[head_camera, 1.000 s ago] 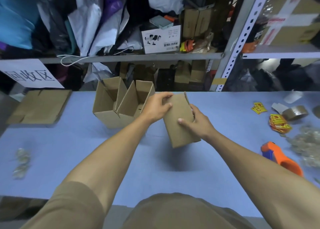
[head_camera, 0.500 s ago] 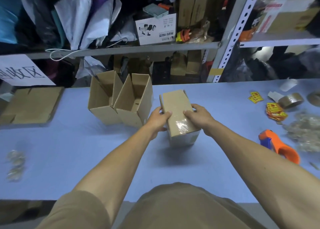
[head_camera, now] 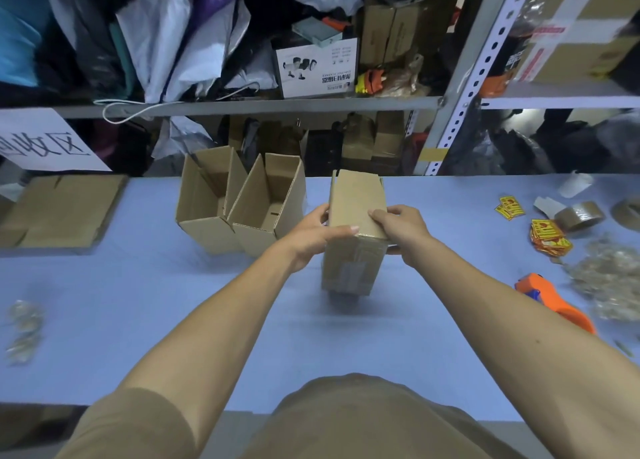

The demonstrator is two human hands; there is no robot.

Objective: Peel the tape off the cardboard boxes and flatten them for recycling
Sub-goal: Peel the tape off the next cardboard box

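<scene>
Left hand (head_camera: 311, 238), right hand (head_camera: 403, 228) gripping taped box (head_camera: 356, 236), two open boxes (head_camera: 239, 198) beside

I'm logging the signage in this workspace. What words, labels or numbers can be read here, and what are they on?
"回收区": the white paper sign at the left, its first character cut off by the frame edge.
White product box on the shelf: printed upside down, too small to read.
Yellow and red stickers on the table: too blurred.
Red print on the taped carton at the upper right: too blurred.

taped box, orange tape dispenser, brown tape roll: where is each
taped box (head_camera: 358, 202): head view, bare top face
orange tape dispenser (head_camera: 550, 295): head view, orange body
brown tape roll (head_camera: 580, 216): head view, outer band
</scene>
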